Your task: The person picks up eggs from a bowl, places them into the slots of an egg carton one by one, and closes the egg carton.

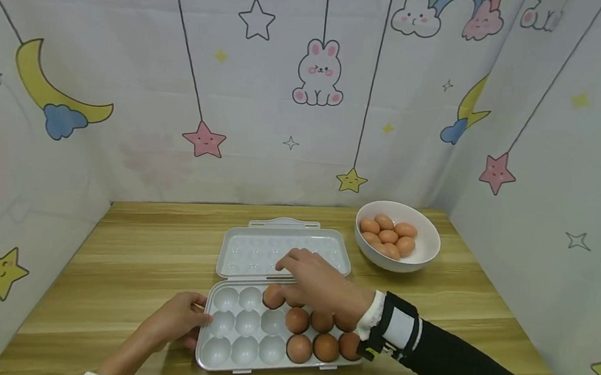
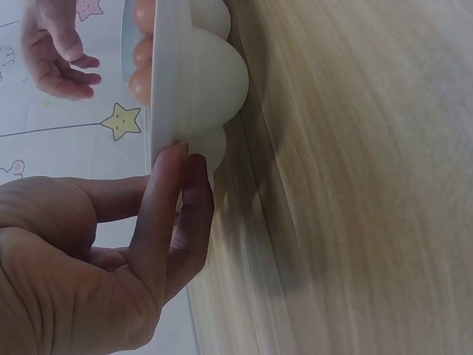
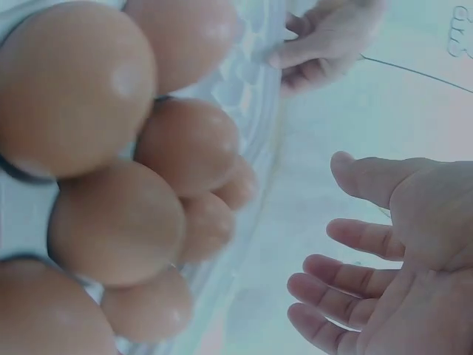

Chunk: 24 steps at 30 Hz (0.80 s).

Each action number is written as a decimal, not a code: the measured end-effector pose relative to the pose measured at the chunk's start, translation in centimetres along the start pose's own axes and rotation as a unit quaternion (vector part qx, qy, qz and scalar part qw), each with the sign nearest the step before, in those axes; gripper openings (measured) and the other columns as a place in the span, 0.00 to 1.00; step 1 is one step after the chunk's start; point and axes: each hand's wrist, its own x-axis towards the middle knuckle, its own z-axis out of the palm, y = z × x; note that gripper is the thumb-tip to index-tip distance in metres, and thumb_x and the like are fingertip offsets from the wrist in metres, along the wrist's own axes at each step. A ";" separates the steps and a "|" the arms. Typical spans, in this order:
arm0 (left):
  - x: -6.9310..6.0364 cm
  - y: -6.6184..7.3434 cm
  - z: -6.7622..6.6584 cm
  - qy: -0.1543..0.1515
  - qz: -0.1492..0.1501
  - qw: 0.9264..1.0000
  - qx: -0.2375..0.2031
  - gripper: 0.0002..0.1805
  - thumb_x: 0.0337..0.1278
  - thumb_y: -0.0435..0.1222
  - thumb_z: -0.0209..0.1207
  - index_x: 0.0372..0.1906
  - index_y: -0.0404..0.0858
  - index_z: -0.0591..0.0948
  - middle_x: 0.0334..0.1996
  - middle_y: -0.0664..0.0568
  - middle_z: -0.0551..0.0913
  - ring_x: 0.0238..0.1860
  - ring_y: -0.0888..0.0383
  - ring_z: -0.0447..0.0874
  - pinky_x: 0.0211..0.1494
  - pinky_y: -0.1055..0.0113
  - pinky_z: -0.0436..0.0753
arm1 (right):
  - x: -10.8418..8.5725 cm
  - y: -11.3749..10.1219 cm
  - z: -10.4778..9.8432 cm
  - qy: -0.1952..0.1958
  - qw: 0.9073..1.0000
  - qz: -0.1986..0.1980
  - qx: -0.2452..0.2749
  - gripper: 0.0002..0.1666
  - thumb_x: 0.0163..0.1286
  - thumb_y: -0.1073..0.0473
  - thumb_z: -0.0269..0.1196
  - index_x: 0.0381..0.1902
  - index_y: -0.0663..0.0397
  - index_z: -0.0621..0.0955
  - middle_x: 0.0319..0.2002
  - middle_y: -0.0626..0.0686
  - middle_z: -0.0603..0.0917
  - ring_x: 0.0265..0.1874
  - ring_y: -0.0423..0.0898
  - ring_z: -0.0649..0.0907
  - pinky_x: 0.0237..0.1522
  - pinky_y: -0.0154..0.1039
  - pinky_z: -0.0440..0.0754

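Note:
A white plastic egg box (image 1: 246,323) lies with its hinged lid (image 1: 242,253) folded back on the wooden table. Brown eggs fill hollows in its right part, including one egg (image 1: 273,296) in the far row; the left hollows hold none. My left hand (image 1: 179,319) pinches the box's left rim between thumb and fingers, close up in the left wrist view. Over the far row hovers my right hand (image 1: 319,280), hiding some eggs. In the right wrist view its fingers (image 3: 355,277) are loosely spread with nothing in them, apart from the eggs.
A white bowl (image 1: 428,244) with several brown eggs (image 1: 388,237) stands behind the box at the back right. Patterned cloth walls (image 1: 265,102) enclose the table (image 1: 131,245) at the back and both sides.

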 end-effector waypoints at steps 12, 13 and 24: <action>-0.1 0.0 0.0 0.000 -0.004 1.000 -0.007 0.17 0.62 0.21 0.62 0.54 0.18 0.75 0.34 0.45 0.86 0.30 0.50 0.87 0.26 0.58 0.89 | -2.5 1.6 -5.4 0.043 0.999 0.008 -0.006 0.25 0.73 0.49 0.69 0.61 0.55 0.80 0.58 0.55 0.80 0.58 0.52 0.80 0.57 0.46 0.84; -0.1 0.0 0.0 -0.002 0.000 1.000 -0.007 0.17 0.62 0.21 0.61 0.54 0.18 0.75 0.34 0.45 0.86 0.30 0.50 0.87 0.25 0.58 0.89 | -2.7 1.7 -5.8 0.048 0.999 0.010 -0.010 0.25 0.73 0.49 0.69 0.61 0.56 0.80 0.58 0.55 0.80 0.57 0.51 0.81 0.56 0.45 0.84; 0.2 -0.5 -0.1 -0.013 0.013 1.000 -0.014 0.17 0.62 0.22 0.61 0.54 0.17 0.75 0.34 0.45 0.86 0.30 0.50 0.87 0.25 0.57 0.89 | -4.4 3.2 -9.4 0.088 0.995 0.039 -0.038 0.29 0.71 0.49 0.71 0.64 0.54 0.80 0.62 0.55 0.80 0.64 0.54 0.76 0.64 0.52 0.78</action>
